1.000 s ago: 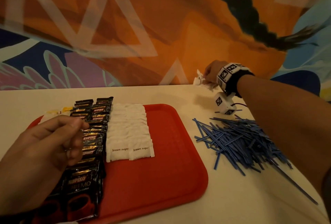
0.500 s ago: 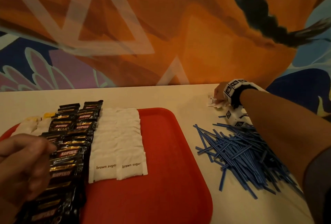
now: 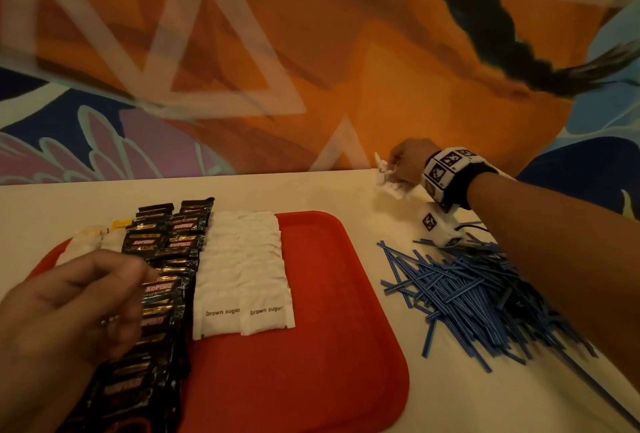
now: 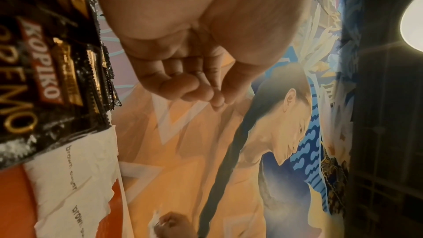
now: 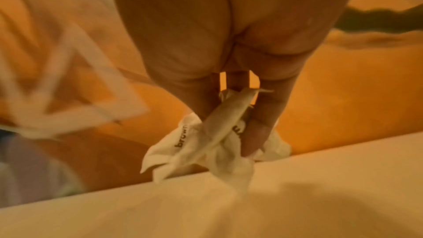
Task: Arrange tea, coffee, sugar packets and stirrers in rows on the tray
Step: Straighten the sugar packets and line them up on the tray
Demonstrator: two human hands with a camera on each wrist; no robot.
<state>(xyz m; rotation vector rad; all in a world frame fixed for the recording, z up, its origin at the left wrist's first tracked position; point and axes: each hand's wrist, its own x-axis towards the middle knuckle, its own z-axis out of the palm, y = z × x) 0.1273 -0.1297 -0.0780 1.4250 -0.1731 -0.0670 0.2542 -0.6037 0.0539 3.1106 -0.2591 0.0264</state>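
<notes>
The red tray (image 3: pixel 311 346) lies on the pale bench (image 3: pixel 277 190), filling the head view from about 9 o'clock round to 6 o'clock. On it, at the left, two overlapping rows of black coffee sachets (image 3: pixel 166 280) run from the far rim toward the near edge, printed KOPIKO in the wrist view (image 4: pixel 43 61). Just to their right, touching them, lie two rows of white brown sugar packets (image 3: pixel 242 270), the nearest pair showing their lettering (the same words read sideways in the left wrist view (image 4: pixel 71 167)). At the tray's far left corner, around 10 o'clock, sit a few pale sachets with yellow tags (image 3: pixel 100 235), partly hidden by the hand in front; what they hold cannot be read. The right half of the tray is bare red.

The left hand (image 3: pixel 69 322) hovers over the near end of the coffee rows, fingers loosely curled toward the thumb and holding nothing, as the left wrist view (image 4: pixel 190 79) confirms.

Off the tray, at 3 o'clock, a loose heap of blue stirrers (image 3: pixel 485 294) lies on the bench, crossed at all angles.

The right hand (image 3: pixel 408 162) reaches to the far bench edge at about 1 o'clock, wearing a marker-covered wrist band (image 3: pixel 446 173). Its fingers pinch a small bunch of loose sugar packets (image 5: pixel 206 142), crumpled together and hanging just above or on the bench top (which, cannot be told).
</notes>
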